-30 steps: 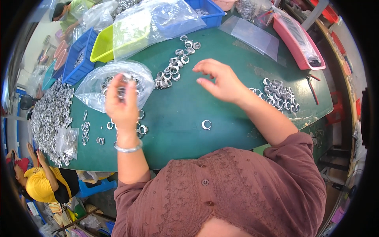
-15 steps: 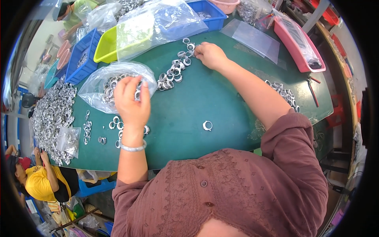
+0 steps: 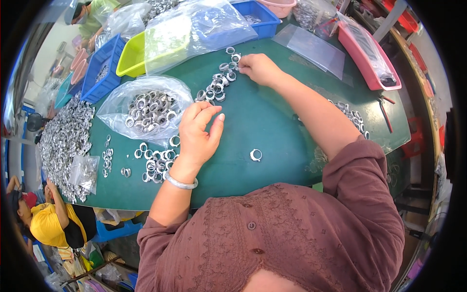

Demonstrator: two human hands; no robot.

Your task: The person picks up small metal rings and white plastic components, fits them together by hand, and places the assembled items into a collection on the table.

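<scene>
Silver ring-shaped watch cases [image 3: 216,88] lie in a loose slanting row on the green table. At the far end of this row my right hand [image 3: 261,69] has its fingers pinched together against the cases; what lies between the fingertips is hidden. My left hand [image 3: 198,134], a bangle on its wrist, hovers by the near end of the row. Its thumb stands apart from the curved fingers, and I see nothing held. Left of it, an open clear plastic bag [image 3: 114,109] holds a heap of the same cases. Another cluster of cases [image 3: 158,165] lies beside my left wrist.
One single case [image 3: 255,155] lies near my body. A large heap of metal parts [image 3: 65,146] covers the left side. Green [image 3: 129,58] and blue trays [image 3: 265,22] stand behind, a pink tray [image 3: 360,58] at far right. Pliers [image 3: 386,114] lie nearby. Two other people are at left.
My left hand has moved right, from over the plastic bag to the near end of the row, uncovering the cases in the bag. My right hand has barely shifted.
</scene>
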